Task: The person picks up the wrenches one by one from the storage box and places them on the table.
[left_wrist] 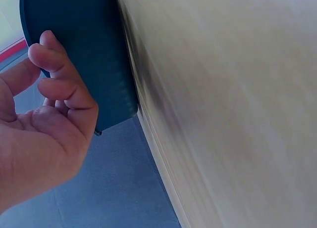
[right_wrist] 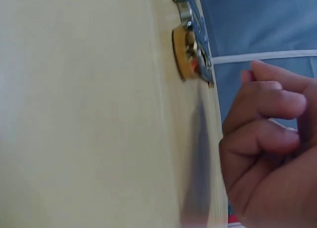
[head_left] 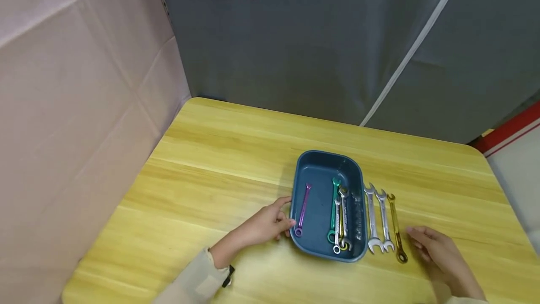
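Hanging behind everything, a dark curtain backs the wooden table, with a pale pink sheet along the left side. Toward the table's right half sits the blue tray, its long sides running roughly away from the person. At its left wall, the left hand pinches the rim, thumb over the edge and fingers outside. Well apart, beyond the tray's other side, the right hand is over the table, fingers loosely bent, holding nothing.

Between the tray and the right hand lie three wrenches, nearly side by side: a wide silver wrench next to the tray, a slimmer silver wrench, then the gold wrench. The gold one is the key: just left of the right fingertips, its long axis points away from the person, far end leaning a little left, ring end nearest the person. The right hand is plainly nearer; the left has the whole tray in between. The right wrist view shows a gap between hand and ring end.

Inside the tray, a green wrench lies beside silver ones on the right; the small purple wrench lies alone near the left wall.
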### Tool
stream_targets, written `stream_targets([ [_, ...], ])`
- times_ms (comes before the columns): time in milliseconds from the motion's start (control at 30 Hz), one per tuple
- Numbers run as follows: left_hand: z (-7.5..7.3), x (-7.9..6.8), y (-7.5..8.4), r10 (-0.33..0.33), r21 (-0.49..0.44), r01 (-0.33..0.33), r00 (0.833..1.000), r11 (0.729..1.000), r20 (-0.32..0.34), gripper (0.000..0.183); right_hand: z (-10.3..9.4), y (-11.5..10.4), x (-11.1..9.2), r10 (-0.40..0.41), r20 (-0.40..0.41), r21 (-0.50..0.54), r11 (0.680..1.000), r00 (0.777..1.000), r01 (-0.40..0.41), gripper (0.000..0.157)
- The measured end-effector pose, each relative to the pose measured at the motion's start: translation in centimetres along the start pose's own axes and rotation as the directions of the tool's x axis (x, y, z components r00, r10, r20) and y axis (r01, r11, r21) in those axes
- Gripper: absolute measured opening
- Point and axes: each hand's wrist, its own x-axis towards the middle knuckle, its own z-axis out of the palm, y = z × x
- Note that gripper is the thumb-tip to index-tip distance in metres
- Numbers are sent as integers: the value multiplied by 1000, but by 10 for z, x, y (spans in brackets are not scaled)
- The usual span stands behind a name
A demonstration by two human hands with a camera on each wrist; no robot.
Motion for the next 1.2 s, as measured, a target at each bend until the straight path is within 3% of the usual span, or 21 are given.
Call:
stream_targets([
  [100, -2, -1, 2, -2, 2, 2, 1000, 1000, -2, 66, 2, -5, 2, -101, 36, 194, 977, 994, 93, 25],
  [200, -1, -1, 2, -3, -3, 3, 1000, 1000, -2, 65, 1, -14, 2, -247, 96, 381, 904, 964, 193, 26],
  [400, -1, 1, 2, -2, -8, 2, 1000, 1000, -17, 65, -3, -47, 4, -513, 220, 617, 732, 830, 289, 32],
  [500, -2, 1, 1, -2, -14, 1, 1000, 1000, -20, 66, 0, -65, 3, -564, 237, 645, 700, 791, 306, 35],
  [567, -2, 0, 1, -2, -20, 2, 1000, 1000, -18, 66, 3, -75, 2, -573, 229, 633, 702, 787, 326, 36],
  [800, -1, -2, 3, -15, -36, 15, 1000, 999, -10, 66, 26, -104, -2, -551, 199, 491, 772, 810, 404, 34],
  [967, -1, -2, 3, -15, -39, 15, 1000, 999, -13, 66, 52, -123, 0, -521, 229, 409, 818, 822, 404, 34],
  [1067, -1, -1, 3, -16, -43, 15, 1000, 999, -11, 66, 69, -130, 2, -486, 255, 368, 848, 836, 382, 31],
  [1200, -1, -1, 2, -15, -42, 14, 1000, 999, -13, 66, 89, -136, 7, -411, 250, 273, 899, 877, 343, 39],
])
